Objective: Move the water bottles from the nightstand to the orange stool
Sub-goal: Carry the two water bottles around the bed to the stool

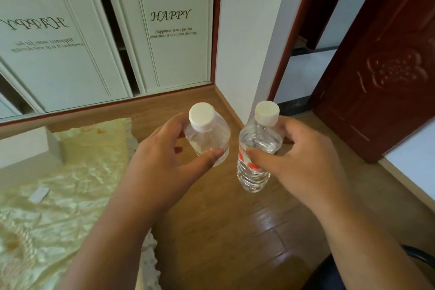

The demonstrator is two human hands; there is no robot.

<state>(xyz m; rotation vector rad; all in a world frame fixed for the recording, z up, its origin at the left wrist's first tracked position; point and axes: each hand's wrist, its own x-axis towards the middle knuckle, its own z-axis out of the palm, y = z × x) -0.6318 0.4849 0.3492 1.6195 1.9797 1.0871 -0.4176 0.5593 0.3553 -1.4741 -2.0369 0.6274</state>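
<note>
- Left hand [162, 155] up in front of the camera, fingers curled round the left bottle [208, 133], thumb pressed across its near side, fingertips wrapping the far side.
- Right hand [303, 160] does the same on the right bottle [257, 146]: thumb across the label, fingers hooked behind the shoulder.
- Both bottles are held in the air over the wood floor [223, 231], side by side and just apart, caps tilted toward the camera (neither rests on anything).
- Each is clear, ribbed plastic with a white ridged screw cap; the liquid inside looks colourless.
- The right bottle carries a red-and-white label under the thumb; the left one's label, if any, is hidden by the hand.
- Floor: glossy brown planks, with a bright reflection near the bottom.
- At left, a bed [58, 195] in shiny pale-yellow satin, wrinkled, frilly along its edge.
- Beyond, a mirrored wardrobe [169, 30] lettered "HAPPY".
- At right, a dark red carved door [381, 77] stands open.
</note>
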